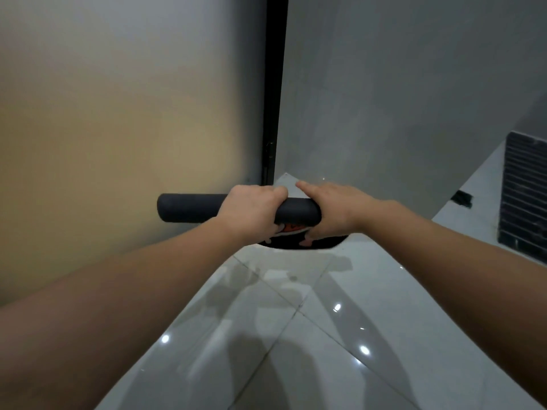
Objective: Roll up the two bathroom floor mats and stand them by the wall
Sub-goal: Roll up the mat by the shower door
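1. The rolled mat (189, 208) is a dark tube lying level and crosswise, just below the foot of the black door post (273, 84). Its free left end juts out left of the post, in front of the frosted panel (118, 113).
2. The left hand (248, 211) grips the roll near its middle, almost straight below the post, with its fingers curled over the top.
3. The right hand (331, 211) holds the roll's right end, just right of the post. The palm wraps the end and one finger stretches out straight toward the post's foot.
4. Under the roll, below the post, a short stretch of the same mat is not yet rolled. An orange printed patch (296, 229) shows between the two hands, and a black edge lies on the floor (296, 321).
5. A second mat (524, 190), dark and ribbed, lies flat on the floor well to the right of the post, at the frame's edge.
6. The grey wall (399, 99) begins at the right of the post and meets the glossy pale tiled floor at the corner by the post's foot.
7. A small dark object (461, 199) sits on the floor between the post and the ribbed mat; what it is cannot be made out.
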Motion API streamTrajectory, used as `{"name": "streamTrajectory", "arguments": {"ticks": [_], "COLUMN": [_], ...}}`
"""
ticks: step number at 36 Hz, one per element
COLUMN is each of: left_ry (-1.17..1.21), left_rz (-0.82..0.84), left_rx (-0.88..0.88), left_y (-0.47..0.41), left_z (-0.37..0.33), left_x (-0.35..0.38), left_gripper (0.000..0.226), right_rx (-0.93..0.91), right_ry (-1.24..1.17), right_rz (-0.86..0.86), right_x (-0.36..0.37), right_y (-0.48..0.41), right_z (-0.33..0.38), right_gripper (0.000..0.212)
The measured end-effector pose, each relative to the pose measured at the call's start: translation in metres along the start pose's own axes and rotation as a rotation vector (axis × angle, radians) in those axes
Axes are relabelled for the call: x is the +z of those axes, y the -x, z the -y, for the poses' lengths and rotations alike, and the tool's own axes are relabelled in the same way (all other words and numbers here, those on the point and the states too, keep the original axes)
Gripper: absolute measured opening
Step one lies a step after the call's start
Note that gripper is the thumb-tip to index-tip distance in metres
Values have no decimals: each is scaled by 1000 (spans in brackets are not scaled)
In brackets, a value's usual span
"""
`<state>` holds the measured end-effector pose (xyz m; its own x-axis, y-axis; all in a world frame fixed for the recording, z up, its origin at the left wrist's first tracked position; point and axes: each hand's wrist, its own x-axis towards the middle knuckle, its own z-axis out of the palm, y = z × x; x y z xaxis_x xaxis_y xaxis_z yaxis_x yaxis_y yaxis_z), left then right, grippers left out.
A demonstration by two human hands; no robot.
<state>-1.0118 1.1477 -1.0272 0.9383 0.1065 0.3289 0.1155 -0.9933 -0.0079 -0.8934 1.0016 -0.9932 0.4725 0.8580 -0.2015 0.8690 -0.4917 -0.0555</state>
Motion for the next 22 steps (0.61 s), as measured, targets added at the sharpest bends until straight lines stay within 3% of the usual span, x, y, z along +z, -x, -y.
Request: {"name": "streamTrajectory", "arguments": {"ticks": [3,5,9,11,14,17,19,22], "left_ry": [-25,23,167,242,388,415,360,157], "left_rz": [0,54,213,301,439,466,418,266], "left_rx": [-1,-34,-116,-145,-203,-189,-163,-69], "left_y": [-2,-3,-11,-13,-12,-10,-7,-1], "left_z": [-1,-2,1,3,5,5,5,6], "left_x": [1,1,2,-1,-3,1,4,12], "left_gripper": [32,42,99,114,95,39,28,29], "right_rx": [-26,-64,-154,-207,-220,-204,-155,-56], "right_ry": [-9,65,282,367,357,337,240,86], "right_rz": [-44,-140,-384,-421,-486,-450,-348,-189], "right_x": [1,4,11,14,16,19,20,14], "right_y": [1,4,11,13,14,10,6,-1], "right_z": [0,-1,-5,-3,1,1,1,-1], "right_gripper": [37,22,30,40,37,43,61,101]}}
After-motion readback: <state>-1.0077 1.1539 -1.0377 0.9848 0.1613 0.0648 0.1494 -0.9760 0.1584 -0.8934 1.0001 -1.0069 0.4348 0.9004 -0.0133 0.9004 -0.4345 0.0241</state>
